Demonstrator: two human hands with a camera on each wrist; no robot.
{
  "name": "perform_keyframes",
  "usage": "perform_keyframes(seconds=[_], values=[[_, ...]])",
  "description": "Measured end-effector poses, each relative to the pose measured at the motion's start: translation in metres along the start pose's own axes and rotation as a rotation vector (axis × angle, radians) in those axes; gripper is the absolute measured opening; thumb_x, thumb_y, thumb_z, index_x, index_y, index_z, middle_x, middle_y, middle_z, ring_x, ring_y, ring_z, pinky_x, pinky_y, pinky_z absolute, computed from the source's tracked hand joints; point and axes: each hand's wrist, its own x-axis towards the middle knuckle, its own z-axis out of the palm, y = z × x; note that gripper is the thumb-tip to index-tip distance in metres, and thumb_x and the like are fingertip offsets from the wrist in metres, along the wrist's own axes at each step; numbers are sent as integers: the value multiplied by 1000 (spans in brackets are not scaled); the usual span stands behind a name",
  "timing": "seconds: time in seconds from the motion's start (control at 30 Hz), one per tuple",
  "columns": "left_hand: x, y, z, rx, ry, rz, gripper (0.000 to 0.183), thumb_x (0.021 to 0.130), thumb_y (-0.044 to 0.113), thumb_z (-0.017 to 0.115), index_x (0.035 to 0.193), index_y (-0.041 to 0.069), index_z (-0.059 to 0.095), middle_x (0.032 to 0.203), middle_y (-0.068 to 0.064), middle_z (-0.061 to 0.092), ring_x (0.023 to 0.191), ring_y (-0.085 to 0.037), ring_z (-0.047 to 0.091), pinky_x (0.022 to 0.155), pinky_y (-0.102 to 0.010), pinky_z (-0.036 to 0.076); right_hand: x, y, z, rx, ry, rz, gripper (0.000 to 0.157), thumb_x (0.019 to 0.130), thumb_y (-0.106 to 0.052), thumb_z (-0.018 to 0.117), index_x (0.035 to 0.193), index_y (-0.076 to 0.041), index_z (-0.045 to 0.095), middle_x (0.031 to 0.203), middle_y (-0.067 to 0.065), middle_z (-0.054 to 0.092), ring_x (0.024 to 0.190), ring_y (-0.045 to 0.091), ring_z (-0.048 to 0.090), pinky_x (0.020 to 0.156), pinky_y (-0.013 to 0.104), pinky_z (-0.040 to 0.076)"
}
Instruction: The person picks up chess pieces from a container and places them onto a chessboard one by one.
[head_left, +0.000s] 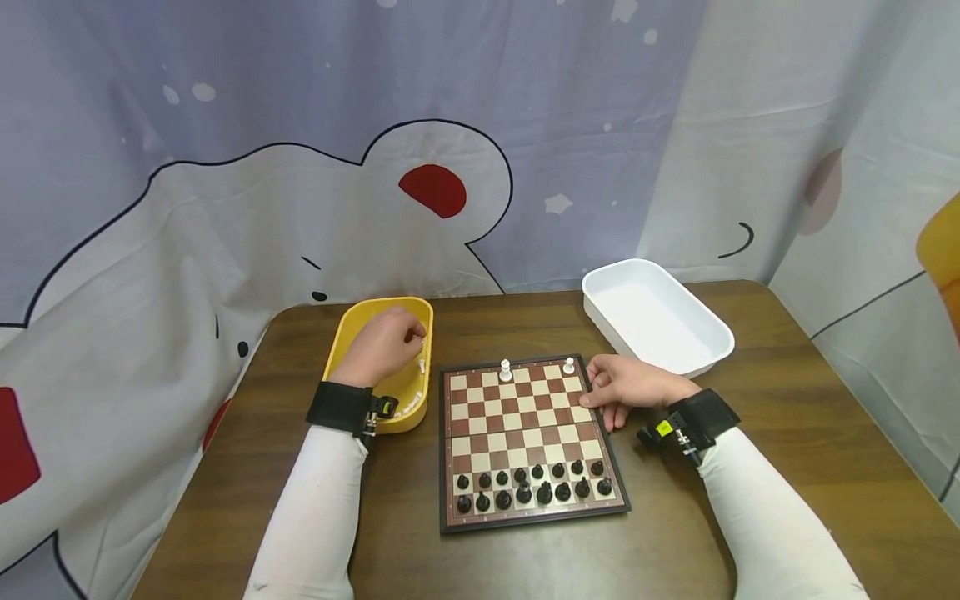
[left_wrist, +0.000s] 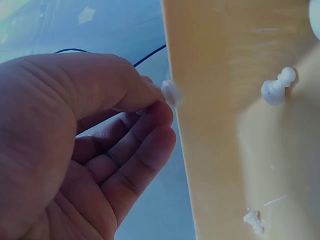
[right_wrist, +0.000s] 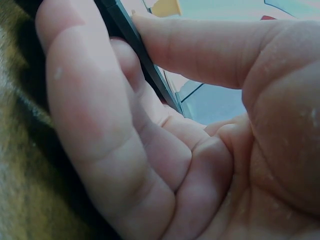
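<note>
Over the yellow tray (head_left: 431, 317), my left hand (head_left: 382, 346) pinches a white chess piece (left_wrist: 172, 94) between thumb and fingertips; only its round base shows. Other white chess pieces lie in the tray, among them a pawn (left_wrist: 279, 87). My right hand (head_left: 637, 385) grips the right edge of the chessboard (head_left: 513, 422), its thumb on top and its fingers against the side. On the board's far row stand a white piece (head_left: 506, 372) and, near the right corner, another white piece (head_left: 569, 366). Black pieces (head_left: 523, 493) fill the two near rows.
A white tray (head_left: 652, 312) sits at the back right, behind my right hand. Everything rests on a brown wooden table (head_left: 517, 321). A printed curtain (head_left: 570, 150) hangs right behind the table's back edge.
</note>
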Motion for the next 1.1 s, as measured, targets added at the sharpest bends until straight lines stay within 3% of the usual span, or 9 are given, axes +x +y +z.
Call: perform_keyframes(seconds=[0.6, 0.8, 1.1], values=[[0, 34, -13, -41, 65, 116, 10, 102, 3, 71, 107, 5, 79, 104, -9, 73, 92, -25, 65, 87, -42, 60, -2, 1, -4, -7, -3, -6, 46, 103, -19, 81, 121, 5, 46, 81, 19, 72, 60, 27, 76, 56, 37, 64], [-1, 54, -17, -67, 80, 186, 8, 102, 2, 74, 107, 3, 80, 103, -8, 73, 91, -24, 66, 85, -39, 60, -1, 0, -4, -7, -2, -14, 47, 103, -20, 81, 123, 6, 46, 83, 18, 73, 61, 27, 76, 56, 36, 64], [2, 82, -1, -75, 90, 322, 8, 100, 1, 74, 103, 6, 80, 98, -4, 70, 85, -18, 61, 79, -33, 57, 0, 0, -1, 40, -7, 15, 46, 102, -17, 81, 122, 5, 46, 84, 17, 72, 59, 24, 75, 54, 34, 62]])
